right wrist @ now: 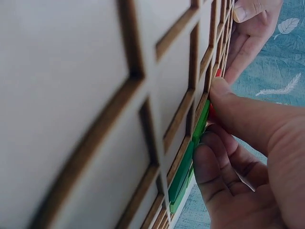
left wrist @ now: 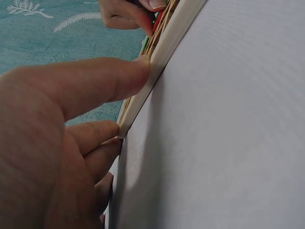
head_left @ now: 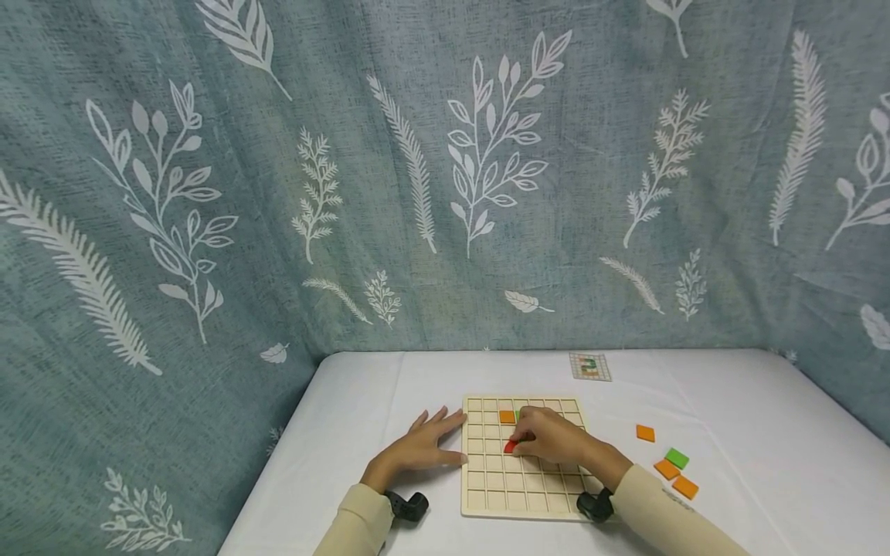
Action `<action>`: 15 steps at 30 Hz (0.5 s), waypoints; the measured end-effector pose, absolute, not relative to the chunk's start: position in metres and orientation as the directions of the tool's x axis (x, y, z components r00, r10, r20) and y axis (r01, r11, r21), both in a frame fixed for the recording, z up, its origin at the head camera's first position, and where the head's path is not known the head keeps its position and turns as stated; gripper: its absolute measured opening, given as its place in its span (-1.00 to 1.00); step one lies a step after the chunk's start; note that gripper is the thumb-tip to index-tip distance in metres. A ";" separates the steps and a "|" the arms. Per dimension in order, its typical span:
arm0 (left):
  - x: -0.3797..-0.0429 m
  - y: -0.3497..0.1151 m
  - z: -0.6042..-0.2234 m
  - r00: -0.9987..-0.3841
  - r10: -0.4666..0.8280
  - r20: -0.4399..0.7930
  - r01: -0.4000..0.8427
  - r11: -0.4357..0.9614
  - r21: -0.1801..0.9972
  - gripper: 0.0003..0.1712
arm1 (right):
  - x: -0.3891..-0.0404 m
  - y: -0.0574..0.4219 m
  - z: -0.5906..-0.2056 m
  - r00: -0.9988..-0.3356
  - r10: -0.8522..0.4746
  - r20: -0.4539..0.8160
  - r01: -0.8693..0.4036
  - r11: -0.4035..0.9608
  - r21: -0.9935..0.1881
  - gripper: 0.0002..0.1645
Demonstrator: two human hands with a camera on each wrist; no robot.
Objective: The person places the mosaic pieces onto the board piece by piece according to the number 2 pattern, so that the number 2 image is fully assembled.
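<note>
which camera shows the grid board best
The head view: it shows the grid board nearly whole from above, though the right hand covers some squares. The left wrist view catches mainly its pale side edge, and the right wrist view shows only part of its grid, close up and steeply slanted.

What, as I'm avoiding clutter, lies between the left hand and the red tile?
The head view shows only bare board between the left hand and the red tile.
</note>
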State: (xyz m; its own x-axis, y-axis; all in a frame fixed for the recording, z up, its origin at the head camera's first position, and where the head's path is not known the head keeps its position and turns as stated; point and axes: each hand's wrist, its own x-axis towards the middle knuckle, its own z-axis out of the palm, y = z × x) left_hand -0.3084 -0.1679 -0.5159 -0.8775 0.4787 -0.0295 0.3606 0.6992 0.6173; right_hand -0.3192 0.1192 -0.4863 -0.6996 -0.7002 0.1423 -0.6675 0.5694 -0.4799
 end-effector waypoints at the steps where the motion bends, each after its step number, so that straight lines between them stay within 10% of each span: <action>1: -0.308 -0.168 -0.516 -0.877 0.479 -0.030 0.361 0.699 0.618 -0.04 | -0.319 0.119 -0.486 -0.699 -0.701 0.144 -0.669 0.569 -0.478 -0.83; 15: -0.307 -0.167 -0.518 -0.882 0.471 -0.027 0.359 0.707 0.610 -0.05 | -0.318 0.121 -0.488 -0.668 -0.722 0.180 -0.707 0.541 -0.455 -0.84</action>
